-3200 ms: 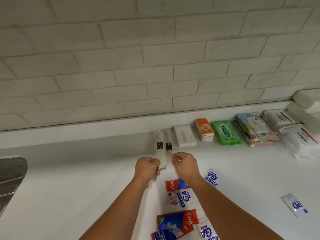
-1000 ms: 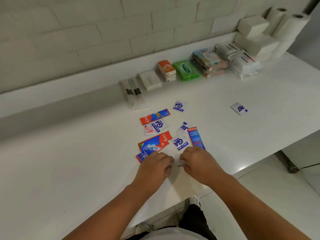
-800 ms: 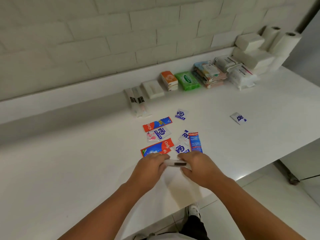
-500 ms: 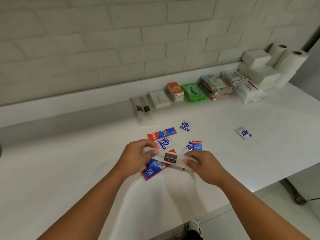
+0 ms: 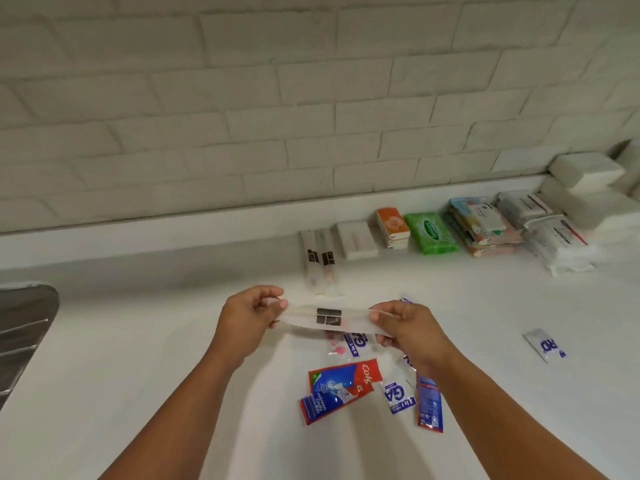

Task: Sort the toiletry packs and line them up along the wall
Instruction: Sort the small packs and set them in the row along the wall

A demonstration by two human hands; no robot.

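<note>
Head view, left to right: a metal sink cuts into the far left edge of the white counter. My left hand pinches the left end of a long clear toothbrush pack between thumb and curled fingers. My right hand pinches the right end the same way. The pack stretches level between the two grips, lifted off the counter, with its dark label midway between my hands.

Behind it a pair of matching packs lies side by side, far ends at the wall ledge. Under the held pack a pink-dotted sachet shows in part. Nearer to me on the counter lie a red toothpaste sachet, a small blue-and-white sachet and a narrow blue sachet, loose and at mixed angles.

Along the wall, right of the pair, the row runs on: a white box, an orange pack, a green wipes pack, a stack of printed packs, some white wrapped packs, then white blocks at the far right. One lone sachet lies well apart on the right — out in the open counter.
</note>
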